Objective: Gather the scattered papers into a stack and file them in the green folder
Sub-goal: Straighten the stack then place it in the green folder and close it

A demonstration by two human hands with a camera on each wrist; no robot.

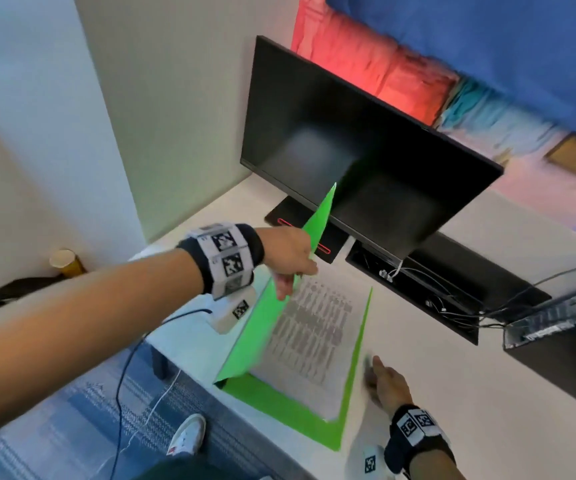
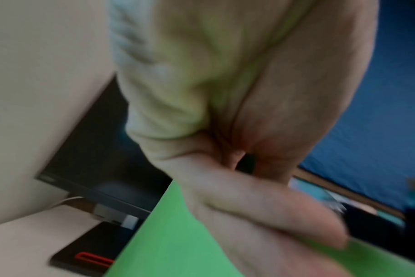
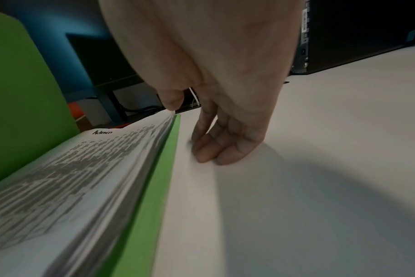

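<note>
Your left hand (image 1: pixel 288 258) pinches the raised cover of the green folder (image 1: pixel 262 327), which lies open on the desk (image 1: pixel 470 393) with the papers (image 1: pixel 314 334) stacked inside; your right hand (image 1: pixel 388 379) rests just right of the folder, fingers loosely curled, holding nothing; drop the cover fast and the top sheets may slide out the near edge

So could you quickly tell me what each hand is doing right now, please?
Left hand: grips the raised cover of the green paper folder.
Right hand: open, fingertips on the white table.
</note>
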